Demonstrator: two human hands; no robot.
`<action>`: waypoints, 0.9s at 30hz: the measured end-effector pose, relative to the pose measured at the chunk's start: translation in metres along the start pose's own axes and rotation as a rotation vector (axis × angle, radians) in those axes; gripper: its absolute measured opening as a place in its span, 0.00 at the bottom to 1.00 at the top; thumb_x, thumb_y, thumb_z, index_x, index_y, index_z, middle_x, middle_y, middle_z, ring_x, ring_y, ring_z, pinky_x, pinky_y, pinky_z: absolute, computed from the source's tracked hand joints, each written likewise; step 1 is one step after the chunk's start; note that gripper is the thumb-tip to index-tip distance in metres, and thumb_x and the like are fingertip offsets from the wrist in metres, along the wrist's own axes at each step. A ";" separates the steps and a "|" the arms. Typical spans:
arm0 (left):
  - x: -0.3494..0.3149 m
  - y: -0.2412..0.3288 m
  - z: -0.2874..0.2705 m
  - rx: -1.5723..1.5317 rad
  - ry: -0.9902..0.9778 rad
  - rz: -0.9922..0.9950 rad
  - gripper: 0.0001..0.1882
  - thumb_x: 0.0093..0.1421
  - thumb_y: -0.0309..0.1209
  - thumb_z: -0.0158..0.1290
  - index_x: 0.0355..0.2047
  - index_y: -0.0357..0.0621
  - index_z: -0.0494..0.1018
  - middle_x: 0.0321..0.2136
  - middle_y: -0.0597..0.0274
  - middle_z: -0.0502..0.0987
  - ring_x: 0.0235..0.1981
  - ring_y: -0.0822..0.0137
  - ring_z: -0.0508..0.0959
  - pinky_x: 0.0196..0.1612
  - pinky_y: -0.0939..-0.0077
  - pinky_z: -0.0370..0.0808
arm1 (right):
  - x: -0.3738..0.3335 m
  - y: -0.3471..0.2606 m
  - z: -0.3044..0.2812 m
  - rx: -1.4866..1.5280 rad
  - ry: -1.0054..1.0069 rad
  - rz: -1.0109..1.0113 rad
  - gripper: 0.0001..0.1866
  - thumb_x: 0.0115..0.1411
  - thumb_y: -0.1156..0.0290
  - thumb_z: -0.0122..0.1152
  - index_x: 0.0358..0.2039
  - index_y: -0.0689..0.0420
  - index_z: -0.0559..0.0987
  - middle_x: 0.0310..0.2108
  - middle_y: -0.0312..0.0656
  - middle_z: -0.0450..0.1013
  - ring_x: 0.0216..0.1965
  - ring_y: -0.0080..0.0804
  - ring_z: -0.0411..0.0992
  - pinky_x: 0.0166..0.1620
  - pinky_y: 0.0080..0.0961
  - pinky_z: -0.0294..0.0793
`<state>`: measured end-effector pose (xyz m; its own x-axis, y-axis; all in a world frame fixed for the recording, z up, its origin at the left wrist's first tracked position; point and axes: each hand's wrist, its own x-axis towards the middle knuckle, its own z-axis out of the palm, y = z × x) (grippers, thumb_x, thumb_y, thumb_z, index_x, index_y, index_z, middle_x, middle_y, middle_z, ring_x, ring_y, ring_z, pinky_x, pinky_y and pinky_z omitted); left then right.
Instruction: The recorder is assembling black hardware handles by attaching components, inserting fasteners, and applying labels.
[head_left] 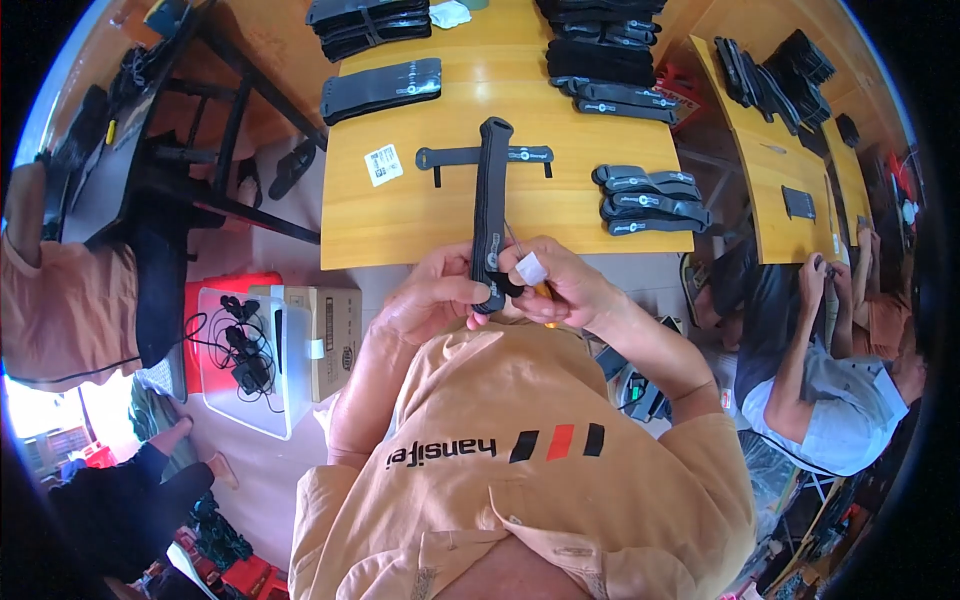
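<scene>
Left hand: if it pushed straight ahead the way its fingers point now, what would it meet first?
The left hand points right, wrapped on the long black strap; beyond it, it would probably meet the right hand, whose taped finger sits beside the strap. Depth is unclear.

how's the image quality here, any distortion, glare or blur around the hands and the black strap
Head view: strong fisheye bend, so the wooden table edges curve and the corners go black; even daylight with soft shadows, and one blown-out patch at the lower left edge. The left hand, right hand and the long black strap they hold upright look sharp, without motion blur; mild sheen on the tabletop only.
</scene>
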<state>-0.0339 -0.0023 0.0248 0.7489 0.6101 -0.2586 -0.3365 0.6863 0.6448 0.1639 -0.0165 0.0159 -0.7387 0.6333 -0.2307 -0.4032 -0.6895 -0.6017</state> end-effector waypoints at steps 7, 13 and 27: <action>0.007 -0.002 0.016 0.348 0.286 0.085 0.19 0.59 0.34 0.47 0.46 0.34 0.66 0.24 0.67 0.71 0.20 0.83 0.68 0.20 0.92 0.65 | 0.008 -0.001 0.013 -0.404 0.184 -0.154 0.09 0.56 0.73 0.45 0.21 0.59 0.71 0.14 0.27 0.58 0.13 0.12 0.55 0.15 0.12 0.48; 0.008 -0.004 0.012 0.235 0.267 0.082 0.18 0.59 0.32 0.46 0.47 0.34 0.66 0.22 0.70 0.70 0.18 0.85 0.66 0.17 0.94 0.60 | 0.019 0.025 0.001 -0.824 0.256 -0.636 0.09 0.56 0.72 0.45 0.25 0.60 0.74 0.14 0.29 0.59 0.16 0.14 0.56 0.19 0.16 0.53; 0.004 -0.005 -0.005 0.123 0.059 -0.057 0.18 0.56 0.33 0.53 0.43 0.35 0.66 0.20 0.67 0.69 0.15 0.81 0.66 0.16 0.91 0.61 | 0.004 0.008 0.011 0.002 0.334 -0.070 0.11 0.54 0.65 0.50 0.19 0.56 0.68 0.07 0.34 0.59 0.03 0.16 0.49 0.07 0.14 0.45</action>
<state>-0.0326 -0.0014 0.0171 0.7286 0.5962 -0.3370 -0.2189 0.6690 0.7103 0.1520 -0.0234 0.0181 -0.4917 0.7592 -0.4264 -0.4484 -0.6405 -0.6234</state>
